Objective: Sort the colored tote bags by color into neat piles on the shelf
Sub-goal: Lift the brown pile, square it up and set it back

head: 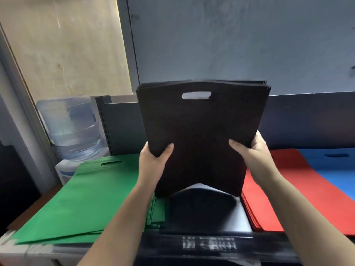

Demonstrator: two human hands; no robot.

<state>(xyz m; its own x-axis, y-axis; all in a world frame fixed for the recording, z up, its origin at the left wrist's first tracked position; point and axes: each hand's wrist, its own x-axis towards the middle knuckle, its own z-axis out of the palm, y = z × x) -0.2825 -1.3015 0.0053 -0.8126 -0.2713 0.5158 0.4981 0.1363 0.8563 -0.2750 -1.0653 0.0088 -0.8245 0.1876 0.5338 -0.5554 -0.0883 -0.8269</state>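
left hand [153, 160]: grips left edge of stack of flat black fabric tote bags [201, 131], thumb in front, fingers hidden behind | right hand [249, 148]: grips right edge likewise | black stack: upright, above shelf [211, 244], between pile of green fabric tote bags [86, 198] and pile of red fabric tote bags [288, 189] | blue fabric bags [330, 166]: beyond red

Over at the left of the frame a clear water jug [70, 127] stands upside down on a white dispenser [64, 170], a tan board wall [63, 47] fills the upper left, and a scuffed grey panel [240, 39] spans the upper right.
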